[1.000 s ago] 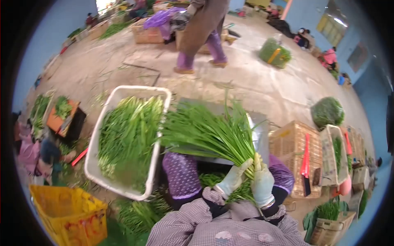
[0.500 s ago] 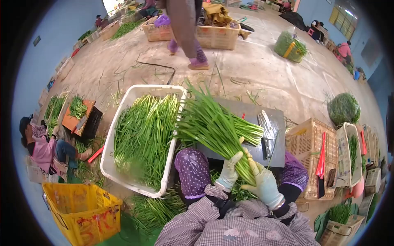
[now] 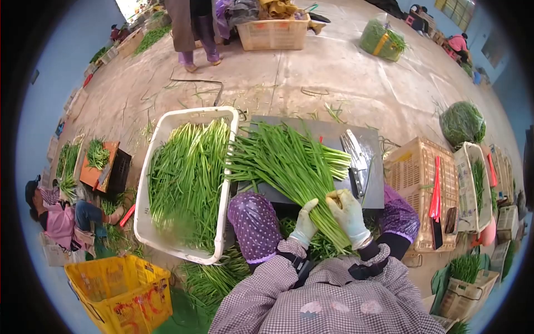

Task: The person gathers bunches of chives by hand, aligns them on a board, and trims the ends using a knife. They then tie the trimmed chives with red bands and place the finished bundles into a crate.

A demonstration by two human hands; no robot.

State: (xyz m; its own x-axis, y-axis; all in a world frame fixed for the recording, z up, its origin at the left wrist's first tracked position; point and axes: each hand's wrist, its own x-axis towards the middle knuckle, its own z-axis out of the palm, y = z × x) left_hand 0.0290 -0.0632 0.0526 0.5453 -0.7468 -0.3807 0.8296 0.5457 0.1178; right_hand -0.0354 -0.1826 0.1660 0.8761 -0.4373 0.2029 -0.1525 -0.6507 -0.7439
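A big bunch of garlic chives (image 3: 289, 167) lies slanted across a dark board (image 3: 371, 146), its leaves toward the upper left and its pale stalk ends over my lap. My gloved left hand (image 3: 306, 224) is closed around the lower stalks from the left. From the right, my gloved right hand (image 3: 346, 216) grips the same stalks with curled fingers; its fingertips are partly hidden. A second bundle's cut ends (image 3: 340, 162) stick out on the board under the leaves. Right of them lies a knife (image 3: 356, 182) with a black handle.
At my left stands a white tub (image 3: 146, 209) full of chives, with a yellow crate (image 3: 119, 289) nearer me. Beige crates (image 3: 414, 167) stand on the right, one carrying red strips (image 3: 436, 192). A person (image 3: 58, 217) sits far left; another (image 3: 194, 30) stands ahead.
The bunch has come down flatter onto the board, its leaves spreading over it. My right hand has shifted up the stalks. The walking person ahead has moved left.
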